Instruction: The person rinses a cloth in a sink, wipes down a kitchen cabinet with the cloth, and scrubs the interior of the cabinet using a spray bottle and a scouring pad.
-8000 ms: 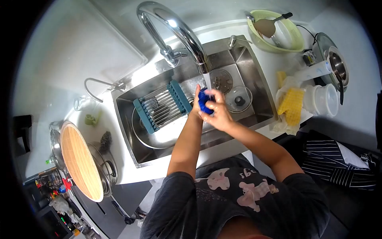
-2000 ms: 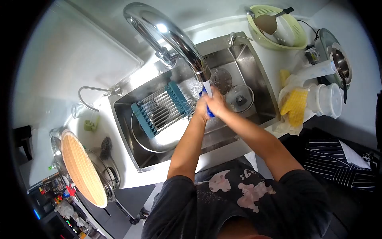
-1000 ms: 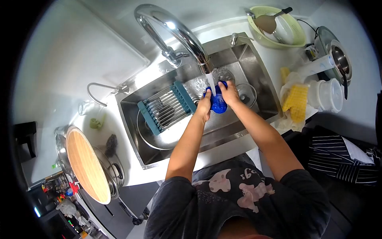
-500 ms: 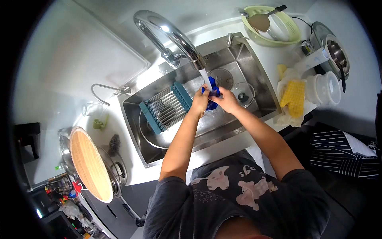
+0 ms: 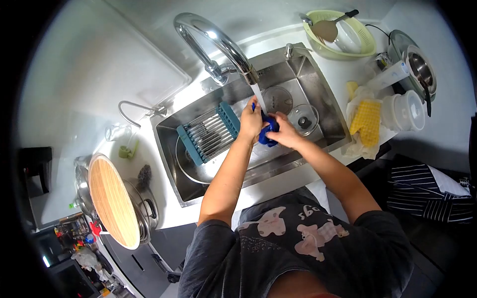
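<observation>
"What do the hands have?"

"A crumpled blue piece (image 5: pixel 269 135), folded and glossy. Cloth or something else, I can't tell."

"How do they hold it?"

"The left hand (image 5: pixel 250 123) is curled narrow about its upper part, a blue tip poking out above. The right hand (image 5: pixel 281 130) bends its fingers over the bunched lower part."

"And where is that?"

"Over the middle of the steel sink (image 5: pixel 323 97), just below the chrome tap (image 5: pixel 226 44), whose smooth round neck arches in from the far edge. A stream of water falls right beside the fingers."

"What else is in there?"

"Towards the left edge, a rack (image 5: pixel 208 134) of thin metal rods between notched teal bars. Towards the right edge, a round glass lid (image 5: pixel 303 120) with a dark knob."

"And on the worktop (image 5: pixel 335 74)?"

"Past the sink's right edge, a yellow grid-textured piece (image 5: pixel 366 122) on crinkled plastic. Beyond the far right corner, a pale green slatted basket (image 5: pixel 366 38), its rim rounded."
</observation>
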Available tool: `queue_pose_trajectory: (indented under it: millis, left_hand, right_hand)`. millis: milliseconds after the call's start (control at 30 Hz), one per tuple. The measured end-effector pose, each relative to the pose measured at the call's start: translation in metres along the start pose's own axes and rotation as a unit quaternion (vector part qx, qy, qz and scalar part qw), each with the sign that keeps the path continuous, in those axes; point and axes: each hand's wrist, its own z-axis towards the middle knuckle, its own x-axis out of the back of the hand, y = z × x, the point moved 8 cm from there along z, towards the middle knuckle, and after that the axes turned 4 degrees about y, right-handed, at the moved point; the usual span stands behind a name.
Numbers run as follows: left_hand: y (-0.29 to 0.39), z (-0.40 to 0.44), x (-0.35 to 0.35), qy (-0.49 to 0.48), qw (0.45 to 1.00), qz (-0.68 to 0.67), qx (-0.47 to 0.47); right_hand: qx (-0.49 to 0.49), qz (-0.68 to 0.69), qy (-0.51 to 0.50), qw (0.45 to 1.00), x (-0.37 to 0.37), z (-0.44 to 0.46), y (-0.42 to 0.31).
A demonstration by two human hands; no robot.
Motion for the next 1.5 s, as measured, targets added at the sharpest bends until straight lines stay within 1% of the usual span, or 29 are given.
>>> queue_pose_trajectory:
  millis: [33,67,133,200,267,367,467,500,533,567,600,667,700,767,833,867,933,967,1000,1067,1100,1133,1200,1267,1333,1400,1433,1467,1500]
  left_hand:
    - [0.0,-0.002,-0.001,0.015,0.999,-0.024,0.017]
    - [-0.001,-0.001,-0.003,0.015,0.999,-0.025,0.016]
    - [-0.008,0.003,0.0,0.03,0.998,-0.051,0.023]
    - [0.0,0.003,-0.001,0.017,0.997,-0.067,0.029]
    - [0.017,0.003,0.003,0.026,0.989,-0.142,-0.016]
    - [0.016,0.031,0.023,0.043,0.997,-0.019,-0.061]
    - [-0.02,0.054,0.045,0.055,0.995,0.032,-0.076]
    - [-0.033,0.058,0.053,0.077,0.967,0.18,-0.165]
    - [-0.035,0.052,0.053,0.097,0.908,0.324,-0.249]
    - [-0.042,0.038,0.046,0.053,0.92,0.335,-0.197]
    - [-0.057,0.031,0.038,0.034,0.897,0.38,-0.225]
    - [-0.101,0.033,0.027,-0.05,0.978,0.185,-0.08]
    - [-0.106,0.034,0.027,-0.051,0.979,0.183,-0.078]
    - [-0.097,0.032,0.032,-0.007,0.94,0.308,-0.146]
    - [-0.083,0.031,0.034,0.028,0.934,0.312,-0.17]
    - [-0.07,0.026,0.037,0.061,0.926,0.319,-0.192]
    - [-0.049,0.023,0.038,0.065,0.929,0.306,-0.198]
    - [-0.042,0.022,0.035,0.045,0.934,0.295,-0.194]
    - [-0.034,0.022,0.031,0.025,0.939,0.285,-0.189]
    - [-0.026,0.023,0.023,-0.004,0.939,0.296,-0.174]
    - [-0.024,0.023,0.014,-0.045,0.943,0.277,-0.181]
    - [-0.022,0.023,0.004,-0.087,0.944,0.257,-0.188]
    - [-0.008,0.019,-0.002,-0.101,0.949,0.228,-0.193]
    - [-0.003,0.026,0.002,-0.1,0.978,0.127,-0.134]
    - [-0.016,0.037,0.007,-0.097,0.981,0.068,-0.153]
    - [-0.055,0.039,0.019,-0.012,0.99,-0.137,-0.016]
    - [-0.126,0.059,0.013,-0.06,0.976,-0.191,0.084]
    - [-0.125,0.026,0.009,0.023,0.954,-0.156,0.255]
    - [-0.137,0.029,-0.005,-0.027,0.925,-0.25,0.284]
  right_hand:
    - [-0.001,0.12,-0.094,0.988,-0.011,0.002,-0.012]
    - [-0.051,0.196,-0.127,0.971,-0.015,-0.002,-0.024]
    - [-0.108,0.104,-0.035,0.988,-0.019,0.006,0.003]
    - [-0.162,0.045,-0.005,0.986,-0.019,0.011,0.027]
    - [-0.165,0.025,-0.044,0.985,-0.024,0.017,0.036]
    - [-0.143,0.194,-0.092,0.966,-0.028,0.026,0.036]
    - [-0.193,0.138,-0.078,0.968,-0.023,0.046,0.054]
    - [-0.219,0.178,-0.091,0.955,-0.011,0.045,0.035]
    - [-0.219,0.176,-0.092,0.955,-0.003,0.046,0.025]
    - [-0.245,0.215,-0.106,0.939,-0.002,0.045,0.019]
    - [-0.271,0.254,-0.121,0.921,-0.004,0.044,0.016]
    - [-0.298,0.29,-0.134,0.9,-0.009,0.04,0.016]
    - [-0.292,0.29,-0.131,0.902,-0.008,0.039,0.016]
    - [-0.284,0.288,-0.128,0.905,-0.007,0.038,0.019]
    - [-0.314,0.354,-0.151,0.868,-0.009,0.032,0.029]
    - [-0.315,0.353,-0.153,0.868,-0.01,0.033,0.039]
    - [-0.179,0.176,-0.05,0.967,0.014,0.049,0.062]
    - [-0.17,0.063,-0.04,0.983,0.024,0.05,0.077]
    - [-0.17,0.063,-0.039,0.983,0.027,0.048,0.071]
    - [0.024,-0.107,-0.052,0.993,0.029,0.041,0.03]
    - [0.024,-0.097,-0.061,0.993,0.017,0.035,0.027]
    - [0.101,-0.076,-0.019,0.992,0.007,0.032,0.018]
    - [0.044,0.023,-0.045,0.998,0.002,0.034,-0.002]
    - [0.007,0.044,-0.025,0.999,0.003,0.037,-0.011]
    - [-0.114,0.294,0.004,0.949,-0.007,0.04,0.007]
    - [-0.111,0.355,0.037,0.927,0.001,0.038,-0.016]
    - [-0.188,0.42,0.072,0.885,0.007,0.032,-0.018]
    - [-0.263,0.48,0.105,0.83,0.01,0.024,-0.02]
    - [-0.275,0.494,0.13,0.814,0.015,0.017,-0.027]
